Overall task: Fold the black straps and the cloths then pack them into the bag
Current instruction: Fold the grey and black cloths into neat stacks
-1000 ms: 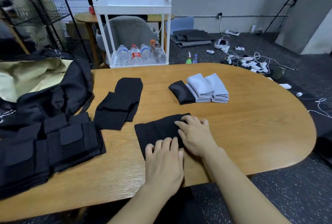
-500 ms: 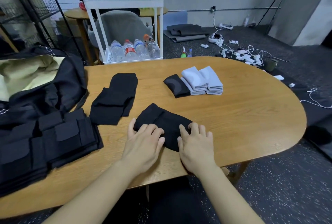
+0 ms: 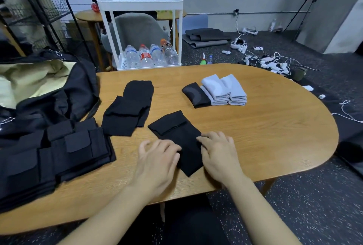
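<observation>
Both hands slid apart; left hand (image 3: 157, 158) hides the black cloth's (image 3: 180, 138) edge, right hand (image 3: 218, 152) pressing, fingers relaxed.

The bag (image 3: 59, 95) at the table's (image 3: 275, 136) left end runs off the picture's left edge, so its full shape and contents cannot be read. The black straps (image 3: 49, 156) stacked at the table's near-left edge are also cut off there. The left hand (image 3: 157, 158) is smeared by motion, and its fingertips perhaps touch the black cloth (image 3: 180, 138); contact is unclear. The right hand (image 3: 218, 152) hides that cloth's right edge.
</observation>
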Demonstrator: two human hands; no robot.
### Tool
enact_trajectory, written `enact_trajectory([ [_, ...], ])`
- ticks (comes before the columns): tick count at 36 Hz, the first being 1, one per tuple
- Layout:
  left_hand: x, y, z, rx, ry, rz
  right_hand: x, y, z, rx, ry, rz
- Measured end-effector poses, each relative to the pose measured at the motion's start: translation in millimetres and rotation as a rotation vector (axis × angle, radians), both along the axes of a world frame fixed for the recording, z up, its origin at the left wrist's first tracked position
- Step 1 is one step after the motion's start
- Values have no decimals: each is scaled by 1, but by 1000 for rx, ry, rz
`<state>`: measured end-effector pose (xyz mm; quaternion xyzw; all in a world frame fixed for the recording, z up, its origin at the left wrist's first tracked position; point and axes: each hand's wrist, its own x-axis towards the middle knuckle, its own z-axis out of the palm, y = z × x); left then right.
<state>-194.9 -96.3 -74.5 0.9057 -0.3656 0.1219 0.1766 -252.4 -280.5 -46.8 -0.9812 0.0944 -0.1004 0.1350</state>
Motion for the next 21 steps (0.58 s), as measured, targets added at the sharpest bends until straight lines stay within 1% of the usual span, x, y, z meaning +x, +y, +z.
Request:
enact_trajectory([
  [2, -12, -4, -5, -7, 13, 5, 1, -6, -5, 9, 31, 38],
  [5, -15, -1, -8, -23, 23, 49, -3, -3, -13, 36, 26, 45],
  [8, -6, 8, -8, -34, 54, 66, -10, 8, -24, 32, -77, 31],
  [14, 8, 31, -10, -13, 71, -11, -22, 31, -38, -56, -210, 12],
  [21, 5, 40, -10, -28, 91, -55, -21, 34, -40, -90, -210, -17],
])
